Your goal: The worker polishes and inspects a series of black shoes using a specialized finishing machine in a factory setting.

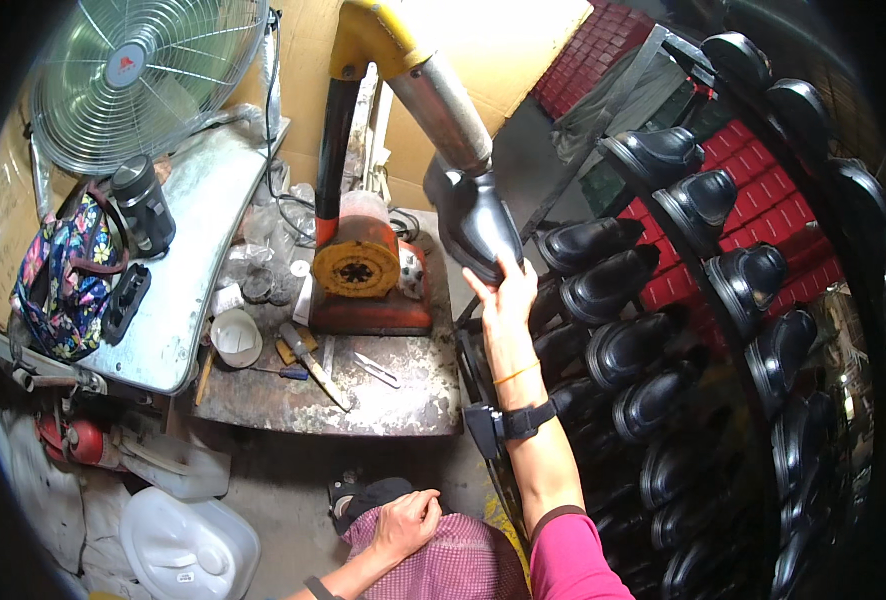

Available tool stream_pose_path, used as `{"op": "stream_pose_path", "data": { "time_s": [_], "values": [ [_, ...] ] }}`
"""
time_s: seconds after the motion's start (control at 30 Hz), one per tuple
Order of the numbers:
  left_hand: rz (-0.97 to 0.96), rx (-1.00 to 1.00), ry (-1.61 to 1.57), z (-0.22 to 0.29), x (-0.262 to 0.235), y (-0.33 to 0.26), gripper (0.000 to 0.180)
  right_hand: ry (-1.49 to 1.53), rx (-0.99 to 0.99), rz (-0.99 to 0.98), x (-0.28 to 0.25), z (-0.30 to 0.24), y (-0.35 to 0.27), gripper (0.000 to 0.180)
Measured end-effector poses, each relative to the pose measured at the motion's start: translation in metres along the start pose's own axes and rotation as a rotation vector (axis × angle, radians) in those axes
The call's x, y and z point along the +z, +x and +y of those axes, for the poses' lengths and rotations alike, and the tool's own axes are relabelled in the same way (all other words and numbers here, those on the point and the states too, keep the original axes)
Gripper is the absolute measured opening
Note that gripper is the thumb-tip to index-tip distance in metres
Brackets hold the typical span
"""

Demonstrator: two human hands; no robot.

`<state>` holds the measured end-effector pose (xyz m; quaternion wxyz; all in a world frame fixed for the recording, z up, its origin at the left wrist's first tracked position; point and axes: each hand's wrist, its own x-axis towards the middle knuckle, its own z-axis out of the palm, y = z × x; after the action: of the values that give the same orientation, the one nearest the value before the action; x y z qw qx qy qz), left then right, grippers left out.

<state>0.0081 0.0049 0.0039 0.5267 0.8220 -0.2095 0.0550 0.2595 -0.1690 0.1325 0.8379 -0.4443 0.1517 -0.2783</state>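
Observation:
My right hand (508,298) grips a glossy black shoe (481,228) by its toe, with the fingers at its lower end. The shoe hangs toe-down, its upper end against the mouth of a metal nozzle (453,115). That nozzle slants down from the yellow bent pipe of a red and black machine (371,315) on the worktable. Resting on the checked cloth (453,560) over my lap is my left hand (408,525), its fingers curled together and nothing visible in them.
A rack of black shoes (613,285) fills the right side, close to my right arm. The worktable (403,395) holds a knife (318,370), a small blade (377,370) and a white cup (236,337). A fan (128,65) and floral bag (71,270) stand left.

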Motion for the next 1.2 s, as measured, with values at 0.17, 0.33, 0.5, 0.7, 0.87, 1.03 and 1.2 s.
{"op": "stream_pose_path", "data": {
  "time_s": [0.17, 0.33, 0.5, 0.7, 0.87, 1.03, 1.2],
  "values": [
    [-0.005, 0.025, -0.001, 0.005, 0.002, 0.002, 0.010, -0.628, -0.637, -0.038, -0.028, 0.016, 0.002, 0.068],
    [0.014, 0.013, 0.008, 0.003, 0.004, 0.000, 0.011, -0.757, -0.741, -0.005, -0.013, -0.001, -0.008, 0.066],
    [0.027, 0.011, -0.004, 0.007, 0.005, -0.003, 0.011, -0.795, -0.788, 0.012, -0.004, -0.018, -0.002, 0.066],
    [0.026, -0.005, -0.005, 0.009, 0.002, -0.002, 0.010, -0.754, -0.803, -0.008, -0.014, -0.028, -0.011, 0.064],
    [0.025, -0.007, -0.012, 0.011, 0.000, -0.005, 0.011, -0.681, -0.772, -0.005, -0.035, -0.037, -0.027, 0.062],
    [0.031, -0.015, -0.007, 0.011, 0.000, -0.007, 0.011, -0.631, -0.784, 0.000, -0.039, -0.035, -0.024, 0.063],
    [0.030, -0.005, -0.007, 0.013, -0.002, -0.009, 0.011, -0.663, -0.799, 0.015, -0.036, -0.032, -0.017, 0.063]
  ]
}}
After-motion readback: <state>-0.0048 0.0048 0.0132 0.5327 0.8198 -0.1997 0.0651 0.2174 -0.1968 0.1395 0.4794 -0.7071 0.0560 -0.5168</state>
